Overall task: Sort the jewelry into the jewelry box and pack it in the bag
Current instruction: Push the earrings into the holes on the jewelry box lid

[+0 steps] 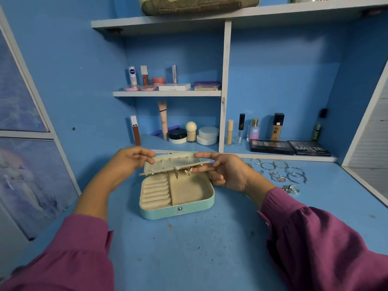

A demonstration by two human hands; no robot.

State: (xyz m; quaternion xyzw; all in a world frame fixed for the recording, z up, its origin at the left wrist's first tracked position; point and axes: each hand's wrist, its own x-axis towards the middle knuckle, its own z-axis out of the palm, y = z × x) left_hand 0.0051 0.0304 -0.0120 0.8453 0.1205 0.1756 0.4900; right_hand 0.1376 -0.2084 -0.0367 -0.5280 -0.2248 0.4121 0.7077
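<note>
A mint-green jewelry box (178, 211) lies open on the blue desk, with a cream lining, ring rolls on the left and a bare compartment on the right. Its lid (174, 162) is partly lowered. A cream earring panel under the lid carries gold butterfly earrings (188, 171) that hang down. My left hand (128, 162) pinches the lid's left end. My right hand (222, 171) pinches the panel and lid at the right end. Silver hoops and bangles (294, 173), chains (277, 177) and rings (290, 189) lie on the desk to the right of my right hand.
Cosmetics stand on the shelves behind: tubes, jars (207, 135), bottles, two dark palettes (289, 148). A white divider (224, 91) splits the shelf unit. A woven bag (199, 5) sits on the top shelf. The desk's right edge meets a white frame (365, 181).
</note>
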